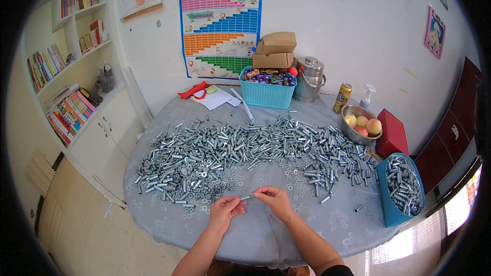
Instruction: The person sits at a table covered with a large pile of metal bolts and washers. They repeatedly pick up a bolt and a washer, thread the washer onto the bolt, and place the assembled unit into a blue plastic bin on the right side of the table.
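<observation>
Near the front middle of the table, my left hand (224,212) is closed with thumb and fingers around one end of a silvery metal anchor bolt (246,198). The thumb and fingertips of my right hand (275,202) pinch at its other end; any small part between them is too small to make out. The bolt lies almost level between the two hands. Just beyond them spreads a wide heap of metal sleeves and bolts (230,143). Loose washers (197,174) are scattered along the heap's near left side, and more lie in front of its middle right.
A blue basket (382,194) full of metal bolts stands at the right edge. Behind it are a red box (393,133), a steel bowl (350,134) of fruit, a can (342,97) and a spray bottle (367,96). At the back stand a turquoise basket (266,95) and a metal pot (309,89).
</observation>
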`<state>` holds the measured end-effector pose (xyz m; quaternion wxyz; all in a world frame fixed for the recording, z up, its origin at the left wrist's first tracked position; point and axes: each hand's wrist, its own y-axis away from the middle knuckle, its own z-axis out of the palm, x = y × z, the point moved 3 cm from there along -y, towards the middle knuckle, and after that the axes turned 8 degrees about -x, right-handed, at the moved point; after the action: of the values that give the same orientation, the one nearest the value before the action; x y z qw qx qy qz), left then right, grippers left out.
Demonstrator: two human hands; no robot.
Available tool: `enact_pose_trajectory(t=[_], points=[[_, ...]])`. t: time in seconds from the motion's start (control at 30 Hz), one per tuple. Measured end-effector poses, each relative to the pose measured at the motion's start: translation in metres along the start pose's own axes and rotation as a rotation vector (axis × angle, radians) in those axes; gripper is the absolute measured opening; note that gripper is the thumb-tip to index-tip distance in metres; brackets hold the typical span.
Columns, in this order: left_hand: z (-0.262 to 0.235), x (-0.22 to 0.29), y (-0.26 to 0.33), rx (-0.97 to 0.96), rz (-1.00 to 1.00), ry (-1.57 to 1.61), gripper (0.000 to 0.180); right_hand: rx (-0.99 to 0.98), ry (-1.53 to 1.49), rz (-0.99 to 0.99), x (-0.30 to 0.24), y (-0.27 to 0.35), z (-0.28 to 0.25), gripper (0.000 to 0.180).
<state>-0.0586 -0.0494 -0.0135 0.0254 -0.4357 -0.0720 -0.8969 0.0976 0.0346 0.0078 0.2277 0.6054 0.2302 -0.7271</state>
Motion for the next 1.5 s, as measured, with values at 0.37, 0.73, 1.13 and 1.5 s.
enact_pose_trajectory(t=[0.37,0.73,1.13,1.5], points=[[-0.005,-0.003,-0.002,-0.046,-0.003,0.084,0.016,-0.013,0.656,-0.33,-0.028,0.008,0.013,0.017],[-0.002,-0.002,-0.001,-0.026,-0.003,0.06,0.013,0.549,1.113,-0.202,-0.029,0.009,-0.081,0.013],[-0.002,-0.001,-0.001,-0.023,-0.01,0.051,0.014,0.5,1.259,-0.257,-0.026,0.001,-0.088,0.017],[-0.005,0.003,-0.002,-0.021,0.009,0.061,0.014,0.419,1.444,0.022,-0.023,-0.063,-0.09,0.025]])
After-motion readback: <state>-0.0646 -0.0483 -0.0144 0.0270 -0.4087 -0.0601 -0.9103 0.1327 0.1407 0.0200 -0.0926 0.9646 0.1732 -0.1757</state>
